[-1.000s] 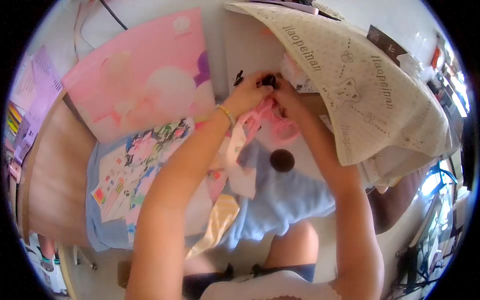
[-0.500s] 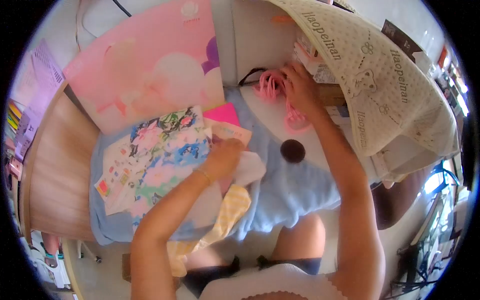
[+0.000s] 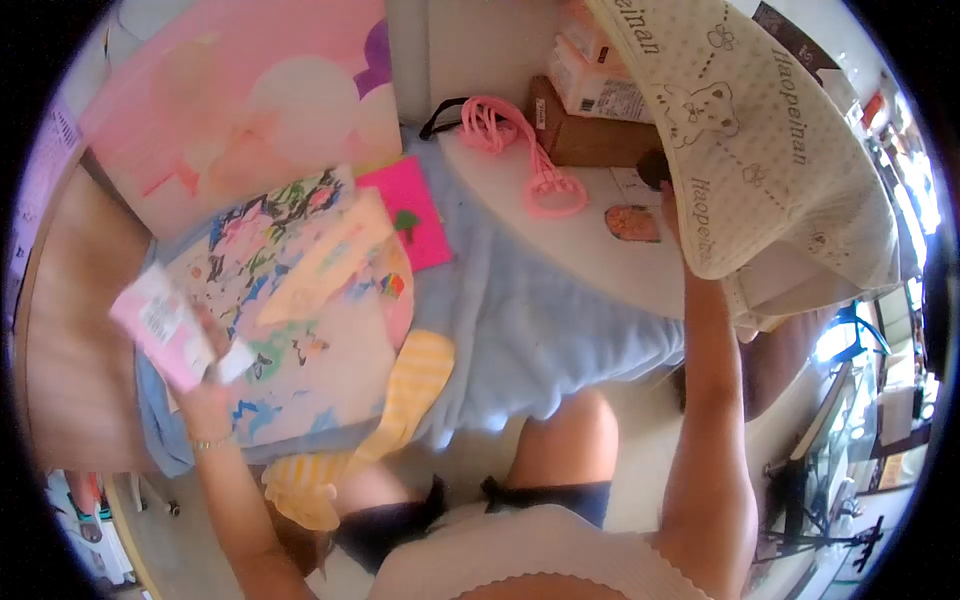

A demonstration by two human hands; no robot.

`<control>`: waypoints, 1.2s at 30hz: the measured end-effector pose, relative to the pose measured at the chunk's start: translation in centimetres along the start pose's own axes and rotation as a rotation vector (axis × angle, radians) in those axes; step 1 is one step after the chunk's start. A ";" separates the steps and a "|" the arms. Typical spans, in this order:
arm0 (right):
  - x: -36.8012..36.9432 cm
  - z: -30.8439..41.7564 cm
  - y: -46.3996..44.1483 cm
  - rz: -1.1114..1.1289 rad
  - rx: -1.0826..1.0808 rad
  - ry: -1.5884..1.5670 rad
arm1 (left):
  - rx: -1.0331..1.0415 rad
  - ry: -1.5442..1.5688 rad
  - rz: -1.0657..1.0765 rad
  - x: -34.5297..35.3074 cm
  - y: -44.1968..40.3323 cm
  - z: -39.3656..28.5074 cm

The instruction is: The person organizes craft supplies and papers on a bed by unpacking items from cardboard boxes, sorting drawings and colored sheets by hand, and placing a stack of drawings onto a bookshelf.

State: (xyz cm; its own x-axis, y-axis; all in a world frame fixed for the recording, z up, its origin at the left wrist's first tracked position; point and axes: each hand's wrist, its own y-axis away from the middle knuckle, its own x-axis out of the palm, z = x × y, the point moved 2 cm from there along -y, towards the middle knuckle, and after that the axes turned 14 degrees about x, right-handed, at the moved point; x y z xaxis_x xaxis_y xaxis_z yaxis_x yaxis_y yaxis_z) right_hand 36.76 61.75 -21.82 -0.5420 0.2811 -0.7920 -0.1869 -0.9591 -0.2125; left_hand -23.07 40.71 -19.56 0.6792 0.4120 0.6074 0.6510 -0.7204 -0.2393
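Observation:
My left hand (image 3: 208, 360), blurred by motion, is closed around a pink and white packet (image 3: 155, 325) with a printed label, held above the left side of the patterned papers (image 3: 300, 310). A small white piece (image 3: 235, 362) shows beside its fingers. My right hand (image 3: 672, 212) is mostly hidden behind the cream cloth flap (image 3: 745, 170). Its fingers appear closed on a dark brown round disc (image 3: 655, 168) near a brown box (image 3: 585, 135). Left of that hand lie a pink cord bundle (image 3: 550, 195) and a small picture card (image 3: 632, 223).
A large pink board (image 3: 250, 110) leans at the back left. A bright pink sheet (image 3: 412, 215) lies on blue fabric (image 3: 500, 320). A yellow striped strip of cloth (image 3: 415, 385) hangs over the front edge. Pink and white boxes (image 3: 600, 75) are stacked on the brown box.
My left hand has moved left and now carries the pink packet. My right hand has left the pink cord and gone right under the flap. The brown disc has left its spot on the white surface.

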 end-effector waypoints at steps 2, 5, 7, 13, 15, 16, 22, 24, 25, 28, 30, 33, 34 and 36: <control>-0.2 -1.1 -1.0 0.112 -0.055 0.154 | 0.063 0.072 0.283 -3.4 1.1 -2.2; 1.6 -0.7 0.9 0.190 -0.198 0.252 | 0.107 0.082 0.114 -8.8 3.2 -5.1; 2.8 -0.2 2.2 0.167 -0.278 0.272 | 0.122 0.055 0.148 -10.1 4.6 -5.7; 4.7 4.3 3.2 -0.261 -0.443 0.214 | 0.086 0.395 0.321 -8.6 6.4 -4.1; 7.3 9.5 4.7 0.205 -0.384 -0.219 | 0.100 0.447 0.296 -5.9 7.0 -5.4; 8.8 13.3 6.8 0.494 -0.247 -0.453 | 0.101 0.502 0.290 -5.3 7.2 -6.3; 18.1 25.8 15.3 0.200 -0.667 -0.258 | 0.359 0.565 0.408 1.3 11.7 -12.8; 19.4 26.7 13.7 0.281 -0.391 -0.492 | 0.354 0.515 0.423 0.0 11.9 -14.2; 19.1 25.9 12.0 0.370 -0.279 -0.626 | 0.355 0.496 0.432 -1.3 11.8 -14.8; 16.0 23.7 8.6 0.437 -0.139 -0.864 | 0.191 0.330 0.591 -8.9 9.7 -15.6; 12.7 24.0 8.6 0.495 -0.173 -0.900 | 0.154 0.185 0.640 -11.8 9.2 -14.7; 8.6 23.4 9.0 0.500 -0.218 -0.777 | -0.067 0.408 0.705 -16.2 6.8 -11.0; 6.4 22.0 9.1 0.442 -0.222 -0.718 | -0.087 0.294 0.664 -15.6 7.2 -9.5; 4.8 21.1 8.4 0.404 -0.210 -0.708 | 0.057 -0.101 0.468 -15.0 7.9 -7.4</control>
State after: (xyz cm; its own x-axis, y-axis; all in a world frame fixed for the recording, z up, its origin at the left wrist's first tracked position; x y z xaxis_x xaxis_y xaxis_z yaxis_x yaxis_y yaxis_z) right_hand 15.29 55.74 -15.27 -0.9334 -0.1981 -0.2992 0.2503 -0.9569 -0.1473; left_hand -30.65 24.74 -24.97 0.9313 0.1054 0.3487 0.2835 -0.8109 -0.5120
